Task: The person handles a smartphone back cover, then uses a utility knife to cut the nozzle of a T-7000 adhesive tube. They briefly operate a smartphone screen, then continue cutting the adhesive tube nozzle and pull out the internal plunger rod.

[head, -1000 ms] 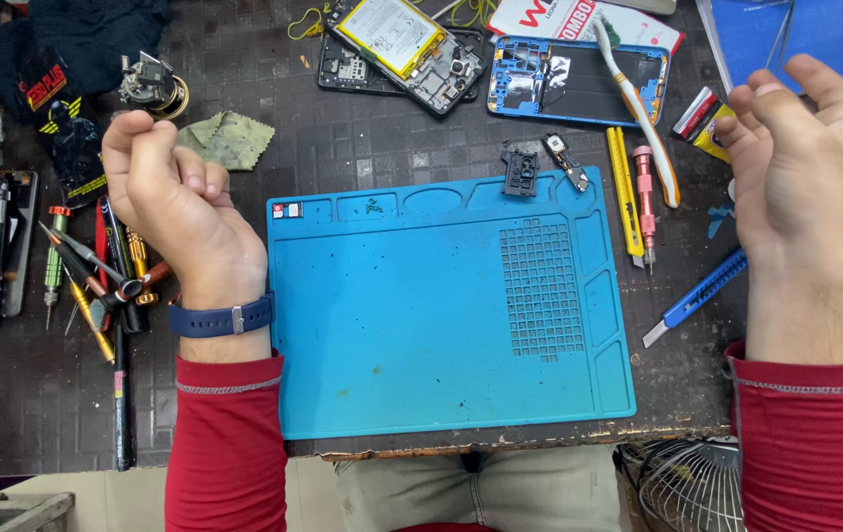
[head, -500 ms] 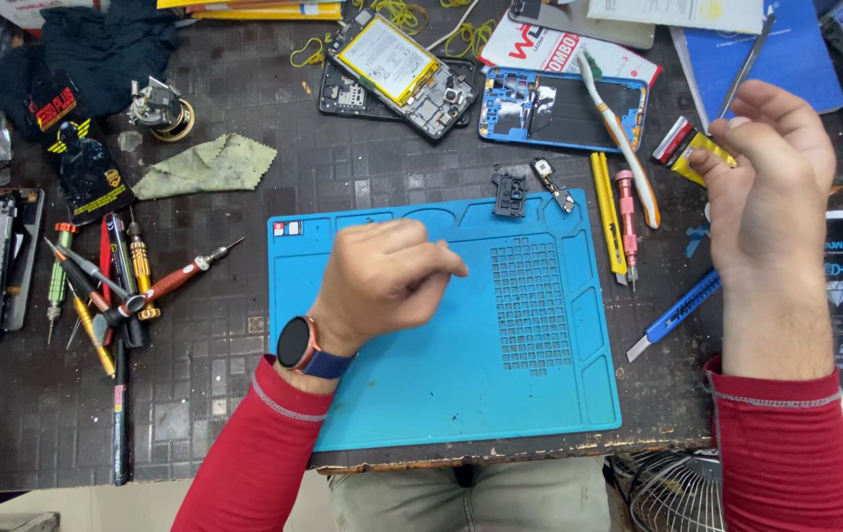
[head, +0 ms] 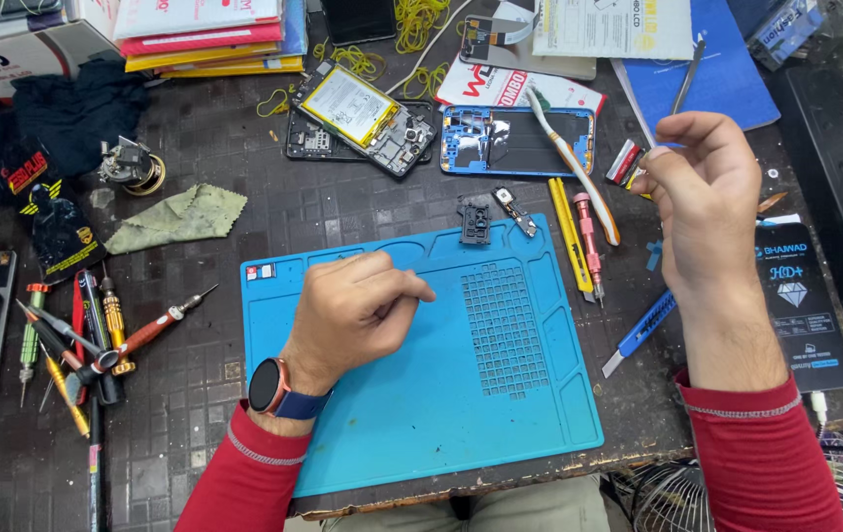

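The left hand [head: 357, 307] rests knuckles-up on the blue mat [head: 362, 424], fingers curled loosely, gripping nothing that shows; the right hand [head: 702, 192] is lifted off to the right of the mat, fingers pinched together near the tweezers [head: 685, 77], though whether it holds anything I cannot tell; a small black part [head: 475, 224] sits at the mat's top edge, the opened phone [head: 362, 118] and blue frame [head: 515, 138] just beyond it; screwdrivers [head: 96, 340] lie well left. To work well, I would keep the left hand planted on the mat for steadiness and bring small pieces over its grid, lest they roll away.
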